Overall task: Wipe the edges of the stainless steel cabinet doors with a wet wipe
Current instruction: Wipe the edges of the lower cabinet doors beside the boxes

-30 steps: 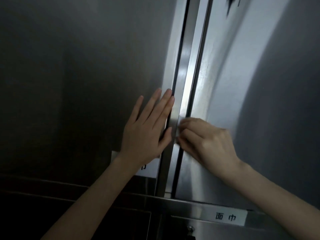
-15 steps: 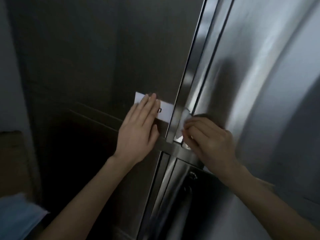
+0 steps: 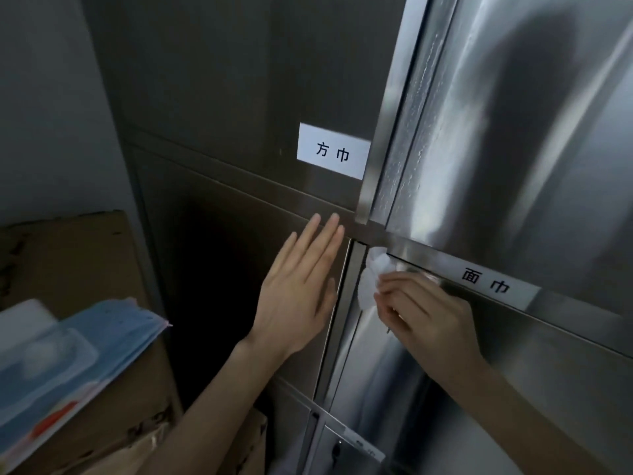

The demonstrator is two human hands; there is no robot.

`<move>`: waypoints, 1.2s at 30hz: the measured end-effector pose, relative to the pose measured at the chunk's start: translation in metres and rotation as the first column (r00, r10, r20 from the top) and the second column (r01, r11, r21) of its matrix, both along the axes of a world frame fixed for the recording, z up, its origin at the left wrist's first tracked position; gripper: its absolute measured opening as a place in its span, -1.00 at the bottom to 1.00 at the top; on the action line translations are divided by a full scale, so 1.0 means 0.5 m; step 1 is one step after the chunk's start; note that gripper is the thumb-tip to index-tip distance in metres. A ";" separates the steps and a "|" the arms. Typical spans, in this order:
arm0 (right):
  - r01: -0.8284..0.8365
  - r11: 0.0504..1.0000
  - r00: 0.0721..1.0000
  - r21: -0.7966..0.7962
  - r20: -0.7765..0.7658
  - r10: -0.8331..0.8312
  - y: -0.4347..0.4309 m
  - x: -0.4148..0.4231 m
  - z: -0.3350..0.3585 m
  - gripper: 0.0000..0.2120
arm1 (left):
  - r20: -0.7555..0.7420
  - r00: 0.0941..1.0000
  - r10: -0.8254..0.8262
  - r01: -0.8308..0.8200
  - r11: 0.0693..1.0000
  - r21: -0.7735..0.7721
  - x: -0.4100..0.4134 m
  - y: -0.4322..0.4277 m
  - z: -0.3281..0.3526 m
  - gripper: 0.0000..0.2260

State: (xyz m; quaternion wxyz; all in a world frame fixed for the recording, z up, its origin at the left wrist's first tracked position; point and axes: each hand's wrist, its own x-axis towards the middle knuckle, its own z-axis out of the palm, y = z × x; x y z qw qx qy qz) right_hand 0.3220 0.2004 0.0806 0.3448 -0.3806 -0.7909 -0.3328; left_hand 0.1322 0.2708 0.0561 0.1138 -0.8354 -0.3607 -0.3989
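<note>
So the crumpled white wet wipe [image 3: 371, 281] is bunched up right at the top left corner of the lower right stainless steel cabinet door [image 3: 445, 371], pressed against the door's edge just under the horizontal frame bar. My right hand [image 3: 424, 315] has it pinched in curled fingertips, fingers folded in tight around the wad, knuckles facing me. Left hand [image 3: 301, 293] is flat and fully open, fingers straight and together, palm laid on the dark lower left steel door [image 3: 222, 269] just beside the vertical steel strip [image 3: 342, 320] between the two doors, holding nothing. Above the wipe there's a white paper label with two black characters [image 3: 489, 286] on the right door's top rail, and another white label [image 3: 332, 152] up on the upper left door. The upper right shiny door [image 3: 513, 132] looks streaky near its left edge. Off to the left, a brown cardboard box [image 3: 75, 262] with a blue plastic folder stack [image 3: 68, 365] on top.
</note>
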 end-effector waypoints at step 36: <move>0.351 0.936 0.931 -0.025 -0.094 -0.352 -0.106 -0.058 -0.064 -0.83 | 0.320 0.946 -0.047 0.120 0.970 -0.210 0.110 0.093 -0.043 -0.62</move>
